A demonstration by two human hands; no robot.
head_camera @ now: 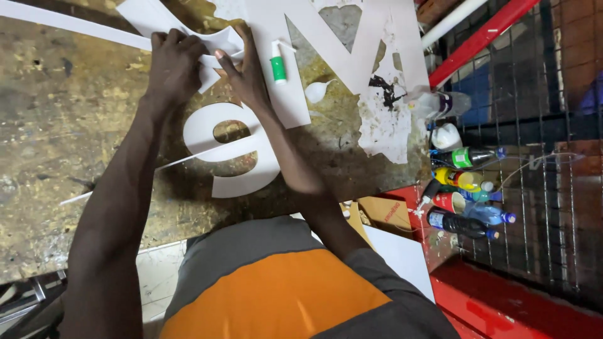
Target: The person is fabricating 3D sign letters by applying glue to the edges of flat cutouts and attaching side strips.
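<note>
Orange-and-grey shirt [276, 295] nearest at 6 o'clock, above it both hands at 12 o'clock: left hand [174, 63] clenched on white cut-out letter [217, 44], right hand [248, 78] pressing it flat to worn workbench [63, 125], apparently for steadiness; green-capped glue tube [277, 63] at 1 o'clock.

At your one o'clock a small glue tube [277, 65] with a green label lay on the white sign letters [352, 50]. At three o'clock stood bottles: one green-labelled [468, 157], one yellow [458, 179], one dark with a blue label [458, 223]. A brown cardboard box [384, 212] sat at four o'clock.
</note>
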